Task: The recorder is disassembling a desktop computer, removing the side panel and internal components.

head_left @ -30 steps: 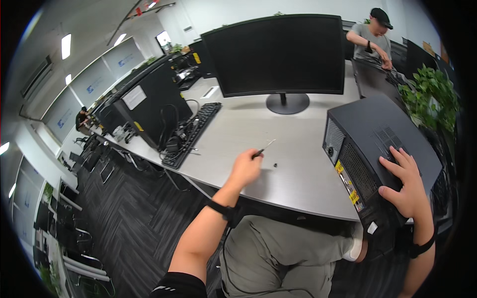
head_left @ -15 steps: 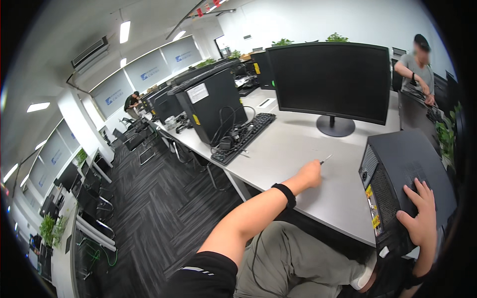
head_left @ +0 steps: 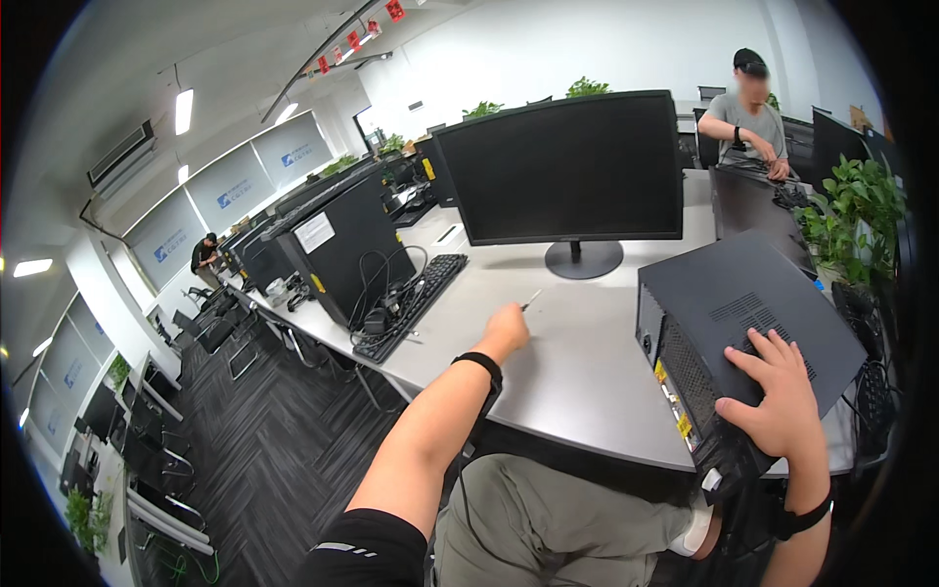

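My left hand (head_left: 507, 331) is closed round a small screwdriver (head_left: 531, 299). Only its thin metal shaft shows beyond the fist, pointing away from me over the desk. On the right, a black computer tower (head_left: 724, 284) lies with a broad vented panel facing up. Its rear, with ports and yellow labels, faces left and toward me. My right hand (head_left: 778, 396) rests on that panel near the vent slots, fingers spread and gripping nothing. A black monitor (head_left: 567, 166) stands on its round base beyond both hands, its screen dark.
Left on the light grey desk (head_left: 577, 377) are another black tower (head_left: 357, 254), a black keyboard (head_left: 430, 298) and tangled cables with a power adapter (head_left: 380, 319). A potted plant (head_left: 861, 210) stands at right. A co-worker (head_left: 748, 122) handles cables beyond it; another person (head_left: 203, 256) bends over desks far left.
The view has swung right, so everything sits further left in it. My left hand still holds the screwdriver and my right hand stays on the tower. The co-worker's hands remain at the cables.
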